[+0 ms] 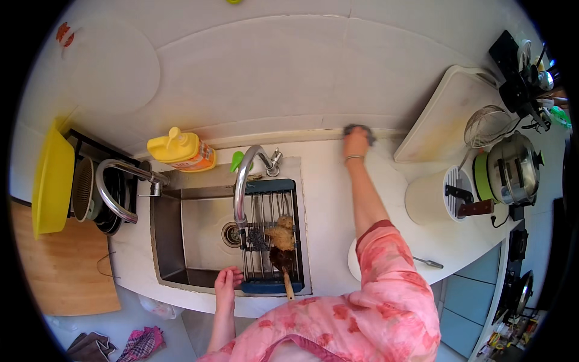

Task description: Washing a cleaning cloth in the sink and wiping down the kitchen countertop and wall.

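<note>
My right hand [356,144] is stretched out to the back of the white countertop [328,217]. It grips a dark grey scrubbing pad or cloth [371,135], pressed where the counter meets the tiled wall. Over the front rim of the stainless steel sink [194,286], my left hand [227,278] hovers with loosely bent fingers and nothing visible in it. Beside that hand, a drying rack [268,185] spans the right part of the sink. On it lie a steel wool scrubber [257,239], tan fibre scrubbers [281,237] and a brown brush [282,259] with a wooden handle.
A chrome faucet [239,194] arches over the sink; a second one [106,188] stands left. Behind is a yellow detergent jug [181,151]. To the right are a leaning cutting board [445,113], a knife holder [427,197] and a steel pot [513,167]. A white plate [354,260] sits near my right sleeve.
</note>
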`<state>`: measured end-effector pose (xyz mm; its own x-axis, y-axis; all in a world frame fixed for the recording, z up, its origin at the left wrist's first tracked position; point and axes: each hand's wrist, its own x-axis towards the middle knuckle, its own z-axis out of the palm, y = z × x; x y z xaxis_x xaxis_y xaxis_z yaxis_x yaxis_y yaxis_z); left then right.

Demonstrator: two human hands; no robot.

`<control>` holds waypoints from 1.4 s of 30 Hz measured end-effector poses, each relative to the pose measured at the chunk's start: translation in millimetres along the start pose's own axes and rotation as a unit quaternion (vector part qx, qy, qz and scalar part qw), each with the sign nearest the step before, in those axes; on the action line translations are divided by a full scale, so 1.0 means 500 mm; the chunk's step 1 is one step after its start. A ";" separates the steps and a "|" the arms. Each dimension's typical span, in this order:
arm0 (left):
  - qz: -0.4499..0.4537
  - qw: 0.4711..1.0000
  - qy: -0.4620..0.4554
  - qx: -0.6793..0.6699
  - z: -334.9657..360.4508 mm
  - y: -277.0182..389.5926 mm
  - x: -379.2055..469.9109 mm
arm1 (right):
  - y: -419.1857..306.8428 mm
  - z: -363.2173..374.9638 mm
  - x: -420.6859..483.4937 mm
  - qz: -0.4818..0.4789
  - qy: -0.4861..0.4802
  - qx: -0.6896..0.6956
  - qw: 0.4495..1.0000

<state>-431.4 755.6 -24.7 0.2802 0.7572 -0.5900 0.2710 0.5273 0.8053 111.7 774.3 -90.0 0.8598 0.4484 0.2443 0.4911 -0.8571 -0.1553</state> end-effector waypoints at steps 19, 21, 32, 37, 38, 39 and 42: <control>0.045 0.998 -0.052 -0.007 0.044 0.015 -0.013 | 0.127 0.027 0.019 0.222 0.259 0.270 0.900; 0.042 0.998 -0.050 0.000 0.046 0.015 -0.016 | 0.122 0.042 0.055 0.336 0.052 0.156 0.927; 0.047 0.999 -0.011 0.019 0.022 0.032 -0.010 | -0.234 0.031 -0.145 -0.001 -0.074 0.294 0.953; 0.049 0.998 -0.035 0.016 0.046 0.028 -0.010 | -0.063 0.023 -0.087 0.189 0.005 0.394 0.899; 0.050 0.998 -0.031 0.015 0.045 0.018 -0.009 | -0.012 0.011 -0.067 0.252 0.030 0.406 0.878; 0.048 0.997 -0.049 0.022 0.046 0.003 -0.007 | 0.053 0.023 -0.038 0.307 0.097 0.459 0.828; 0.046 0.995 -0.080 0.033 0.065 -0.004 -0.003 | 0.218 0.068 0.068 0.363 0.206 0.506 0.755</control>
<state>-402.4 741.1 -27.4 0.4473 0.7272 -0.5206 0.2962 0.4288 0.8535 199.3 704.9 -131.1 0.9396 -0.3420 -0.0127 -0.0544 -0.1126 -0.9922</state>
